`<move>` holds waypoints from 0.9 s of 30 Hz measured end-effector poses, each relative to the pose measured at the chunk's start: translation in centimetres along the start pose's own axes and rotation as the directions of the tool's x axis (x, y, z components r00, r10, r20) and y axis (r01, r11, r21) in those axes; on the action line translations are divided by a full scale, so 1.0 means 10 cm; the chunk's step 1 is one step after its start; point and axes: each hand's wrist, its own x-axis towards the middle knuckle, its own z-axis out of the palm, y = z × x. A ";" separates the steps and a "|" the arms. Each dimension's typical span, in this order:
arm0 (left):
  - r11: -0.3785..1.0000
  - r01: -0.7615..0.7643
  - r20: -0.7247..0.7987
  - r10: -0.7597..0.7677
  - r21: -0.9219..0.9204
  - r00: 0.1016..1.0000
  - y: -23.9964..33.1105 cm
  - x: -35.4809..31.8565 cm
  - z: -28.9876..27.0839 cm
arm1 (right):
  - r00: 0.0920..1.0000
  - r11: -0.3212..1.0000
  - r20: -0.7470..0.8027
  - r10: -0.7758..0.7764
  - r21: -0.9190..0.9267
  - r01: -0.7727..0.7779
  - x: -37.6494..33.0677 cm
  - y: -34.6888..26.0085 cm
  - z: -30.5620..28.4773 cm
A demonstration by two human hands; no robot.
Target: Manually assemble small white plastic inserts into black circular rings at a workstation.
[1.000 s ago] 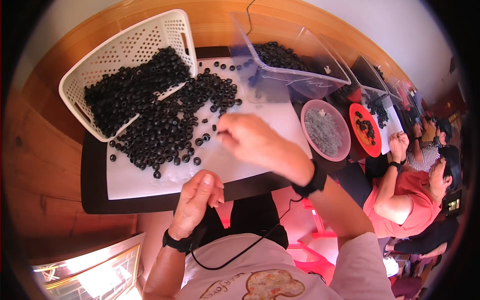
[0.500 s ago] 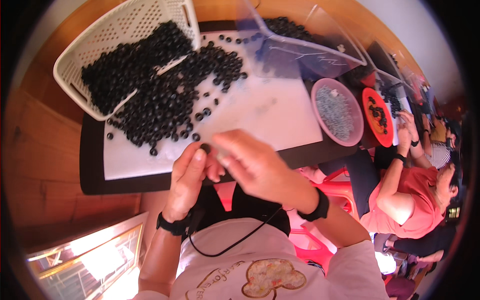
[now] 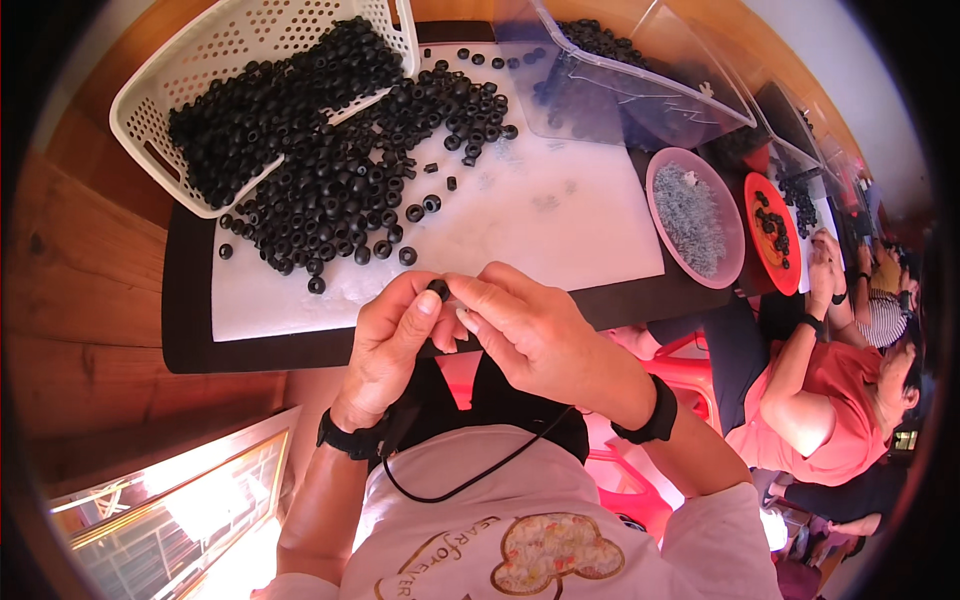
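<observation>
Just in front of the table's near edge, my left hand (image 3: 388, 335) pinches a small black hollow round piece (image 3: 438, 290) between thumb and fingers. My right hand (image 3: 545, 335) meets it from the right, its index fingertip at the piece and its thumb close below. Whether something tiny sits between those right fingers is hidden. Beyond my hands, a heap of similar black pieces (image 3: 345, 205) spreads over a white sheet (image 3: 560, 240). The heap spills from a white perforated basket (image 3: 225, 45) tipped toward me, with many more inside.
To the right stand a pink bowl (image 3: 717, 280) of small grey pieces (image 3: 688, 220) and a red-orange plate (image 3: 790, 285) with black pieces. A clear plastic bin (image 3: 650, 105) stands behind them. Another person (image 3: 820, 410) in a red top sits at far right, near red stools (image 3: 685, 375).
My right hand has come closer to the left, its index fingertip now at the black piece. The left hand still pinches that piece. The whole view has shifted slightly.
</observation>
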 end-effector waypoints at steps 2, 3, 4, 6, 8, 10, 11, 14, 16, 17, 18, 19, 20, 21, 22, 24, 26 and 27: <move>1.000 -0.001 0.000 0.001 -0.007 1.000 0.00 0.00 -0.01 | 1.000 1.000 0.018 0.004 -0.001 -0.004 0.00 -0.02 -0.01; 1.000 -0.003 -0.003 0.003 -0.010 1.000 0.00 -0.01 -0.02 | 1.000 1.000 0.006 0.015 -0.014 -0.015 0.03 -0.06 -0.02; 1.000 -0.001 -0.002 0.001 -0.013 1.000 0.00 0.00 -0.02 | 1.000 0.999 -0.007 0.026 -0.027 -0.027 0.04 -0.08 -0.02; 0.999 0.002 0.061 -0.004 0.034 0.998 0.00 0.02 -0.04 | 1.000 1.000 -0.017 0.007 -0.029 -0.008 0.04 -0.06 0.03; 0.998 0.028 0.049 -0.031 0.056 0.998 0.01 0.01 -0.05 | 1.000 0.999 -0.027 -0.013 -0.032 0.012 0.06 -0.03 0.06; 0.996 0.053 0.035 -0.056 0.078 0.998 0.02 0.00 -0.05 | 0.997 0.996 -0.076 -0.027 0.081 0.033 0.09 -0.01 0.09; 0.998 0.056 0.029 -0.057 0.035 0.998 0.03 0.00 -0.04 | 0.997 0.996 -0.073 -0.027 0.082 0.033 0.10 -0.02 0.10; 0.996 0.074 0.009 -0.074 -0.059 0.997 0.11 0.00 0.04 | 0.990 0.965 -0.135 0.033 0.262 0.003 0.12 -0.04 0.13; 0.990 0.090 0.000 -0.090 -0.111 0.996 0.13 0.00 0.05 | 0.991 0.963 -0.106 0.080 0.265 -0.049 0.11 -0.07 0.13; 0.993 0.073 0.021 -0.071 -0.089 0.997 0.11 0.00 0.01 | 0.991 0.964 -0.104 0.082 0.263 -0.052 0.11 -0.07 0.12; 0.996 0.056 0.043 -0.053 -0.068 0.998 0.09 0.00 -0.01 | 0.995 0.978 -0.083 0.058 0.202 -0.040 0.11 -0.07 0.10; 0.996 0.057 0.046 -0.054 -0.072 0.998 0.04 0.01 -0.03 | 0.997 0.990 -0.061 0.036 0.141 -0.027 0.10 -0.06 0.05; 0.997 0.011 0.069 -0.005 -0.080 0.998 -0.02 0.01 -0.07 | 0.999 0.996 -0.027 0.031 0.084 -0.028 0.15 -0.06 -0.06; 0.996 -0.034 0.088 0.042 -0.088 0.995 -0.07 0.01 -0.09 | 0.999 1.000 -0.032 -0.009 -0.006 0.009 0.20 0.05 -0.16; 0.996 -0.034 0.079 0.041 -0.088 0.996 -0.07 -0.01 -0.10 | 0.998 0.999 -0.041 0.045 -0.029 -0.046 0.27 0.16 -0.27; 0.998 0.017 0.044 -0.015 -0.060 0.999 -0.02 -0.01 -0.05 | 0.991 0.967 -0.049 0.124 -0.218 -0.131 0.43 0.43 -0.55; 0.998 0.025 0.053 -0.021 -0.065 0.998 0.00 0.00 -0.03 | 0.990 0.923 -0.033 0.141 -0.358 -0.143 0.57 0.61 -0.68; 0.997 0.032 0.048 -0.029 -0.065 0.998 0.00 0.00 -0.03 | 0.990 0.874 0.019 0.139 -0.472 -0.114 0.63 0.70 -0.68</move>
